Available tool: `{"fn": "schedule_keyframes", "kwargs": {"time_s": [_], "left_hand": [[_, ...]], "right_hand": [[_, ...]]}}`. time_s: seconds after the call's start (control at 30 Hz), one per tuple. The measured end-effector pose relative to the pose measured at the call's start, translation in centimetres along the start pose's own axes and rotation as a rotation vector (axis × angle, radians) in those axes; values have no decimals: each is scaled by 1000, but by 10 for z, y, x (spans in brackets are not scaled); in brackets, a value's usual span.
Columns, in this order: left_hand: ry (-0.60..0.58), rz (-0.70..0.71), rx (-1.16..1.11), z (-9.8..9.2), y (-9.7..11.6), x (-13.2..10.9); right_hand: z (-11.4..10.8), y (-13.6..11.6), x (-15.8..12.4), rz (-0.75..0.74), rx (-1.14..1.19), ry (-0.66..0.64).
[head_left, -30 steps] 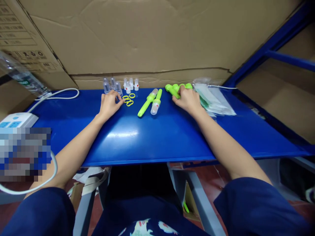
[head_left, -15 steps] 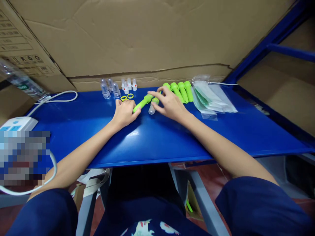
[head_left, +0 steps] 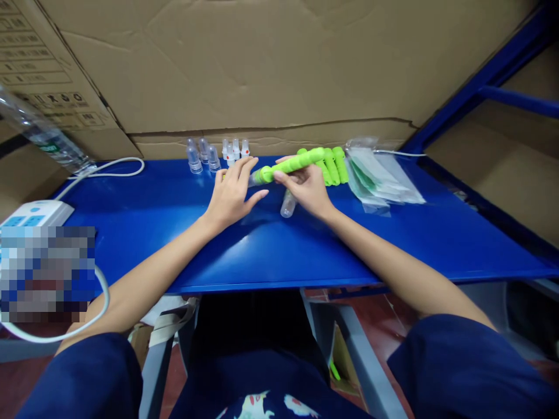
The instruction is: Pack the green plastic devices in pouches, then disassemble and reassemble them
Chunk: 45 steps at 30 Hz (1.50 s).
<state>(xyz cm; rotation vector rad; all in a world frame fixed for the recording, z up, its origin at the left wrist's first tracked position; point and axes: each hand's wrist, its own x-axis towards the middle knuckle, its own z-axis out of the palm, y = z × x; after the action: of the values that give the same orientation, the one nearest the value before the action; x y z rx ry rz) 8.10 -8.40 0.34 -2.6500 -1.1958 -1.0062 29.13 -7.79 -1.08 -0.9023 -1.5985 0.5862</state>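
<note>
My right hand [head_left: 308,187] is closed on a long lime-green tube [head_left: 290,165], lifted a little off the blue table [head_left: 271,244] and pointing left. My left hand [head_left: 231,195] is stretched out with its fingers apart, its fingertips at the tube's clear left end and nothing gripped. A second piece with a clear cap [head_left: 288,205] lies on the table just under my right hand. Behind that hand lies a row of several green pieces [head_left: 335,166].
Clear caps [head_left: 201,156] and small white caps with red tips [head_left: 236,149] stand at the table's back edge. Clear plastic bags [head_left: 379,174] lie at the right. A white device [head_left: 32,212] with a cable sits at the left. A cardboard wall rises behind.
My right hand left the row of green pieces, came to the middle and lifted one green tube. My left hand moved right from the yellow rings, which it now hides.
</note>
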Motion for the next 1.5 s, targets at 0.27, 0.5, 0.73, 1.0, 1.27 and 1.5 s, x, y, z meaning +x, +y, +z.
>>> {"fn": "schedule_keyframes", "kwargs": {"time_s": [0.27, 0.5, 0.73, 1.0, 1.27, 1.5], "left_hand": [[-265, -49, 120, -7, -25, 9], [-665, -274, -851, -21, -36, 10], [-658, -283, -872, -23, -53, 6], [-611, -328, -901, -15, -59, 6], [-489, -429, -1059, -4, -70, 6], [-85, -520, -533, 7, -73, 26]], "right_hand": [[-6, -8, 8, 397, 350, 85], [-28, -10, 15, 356, 484, -137], [-41, -7, 18, 384, 311, -195], [-44, 2, 20, 296, 125, -138], [-54, -10, 22, -190, -134, 170], [-56, 2, 24, -212, -160, 235]]}}
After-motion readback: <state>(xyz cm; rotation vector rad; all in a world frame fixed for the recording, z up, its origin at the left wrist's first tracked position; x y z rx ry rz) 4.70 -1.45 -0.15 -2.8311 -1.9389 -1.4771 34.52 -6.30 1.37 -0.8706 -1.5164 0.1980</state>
